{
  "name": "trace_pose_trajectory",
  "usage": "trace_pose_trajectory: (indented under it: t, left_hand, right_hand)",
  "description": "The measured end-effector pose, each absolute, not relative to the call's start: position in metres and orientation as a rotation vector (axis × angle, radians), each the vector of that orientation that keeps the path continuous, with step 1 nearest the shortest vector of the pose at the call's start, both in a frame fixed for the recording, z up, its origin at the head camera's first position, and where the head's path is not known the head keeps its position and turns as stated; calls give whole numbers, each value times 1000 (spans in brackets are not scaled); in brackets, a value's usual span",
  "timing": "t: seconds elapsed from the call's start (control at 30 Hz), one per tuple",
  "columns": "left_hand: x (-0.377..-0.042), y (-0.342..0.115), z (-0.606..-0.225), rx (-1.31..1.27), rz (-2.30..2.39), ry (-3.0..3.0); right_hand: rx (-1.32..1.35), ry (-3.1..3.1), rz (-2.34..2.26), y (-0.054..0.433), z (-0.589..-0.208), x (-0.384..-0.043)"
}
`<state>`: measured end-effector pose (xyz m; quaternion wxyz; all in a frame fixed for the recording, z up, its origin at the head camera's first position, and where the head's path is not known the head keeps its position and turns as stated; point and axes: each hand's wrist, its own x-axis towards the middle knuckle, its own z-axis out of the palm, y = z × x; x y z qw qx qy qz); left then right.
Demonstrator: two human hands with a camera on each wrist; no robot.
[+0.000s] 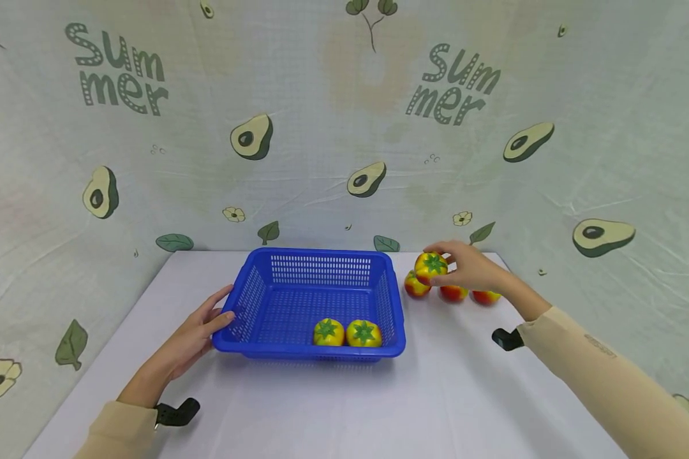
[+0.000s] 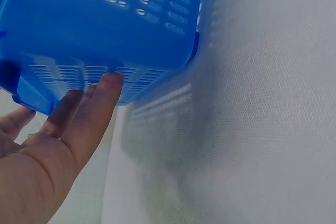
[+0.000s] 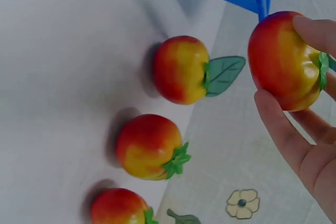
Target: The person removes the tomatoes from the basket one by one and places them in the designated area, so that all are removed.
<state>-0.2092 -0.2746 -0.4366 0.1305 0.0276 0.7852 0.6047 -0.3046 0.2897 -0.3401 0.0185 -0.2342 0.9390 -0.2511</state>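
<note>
My right hand (image 1: 465, 264) holds a red-and-yellow persimmon (image 3: 281, 61) between thumb and fingers, its green calyx facing up in the head view. The held fruit is raised above a row of three more: a near-basket persimmon (image 3: 182, 70), a middle persimmon (image 3: 148, 145) and an end persimmon (image 3: 119, 207). At the left side of the blue plastic basket (image 1: 310, 349), my left hand (image 1: 192, 331) touches the wall and rim with fairly straight fingers. Inside the basket, a persimmon (image 1: 328, 332) and another persimmon (image 1: 364, 333) lie side by side against the near wall.
The basket stands on a white table (image 1: 333, 408). Behind and beside the table hangs a pale cloth (image 1: 321, 127) printed with avocados, leaves and lettering. Dark straps with a camera sit on both wrists.
</note>
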Motion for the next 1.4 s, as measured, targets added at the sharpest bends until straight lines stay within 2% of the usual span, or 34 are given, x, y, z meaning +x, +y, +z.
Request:
trace_pose_trajectory:
  t: [0.63, 1.4]
  left_hand:
    - [-208, -271, -436, 76, 1756, 2280]
    - [-207, -273, -437, 77, 1762, 2286]
  right_hand:
    - [-601, 2890, -824, 305, -398, -278]
    - [-578, 2796, -908, 306, -431, -273]
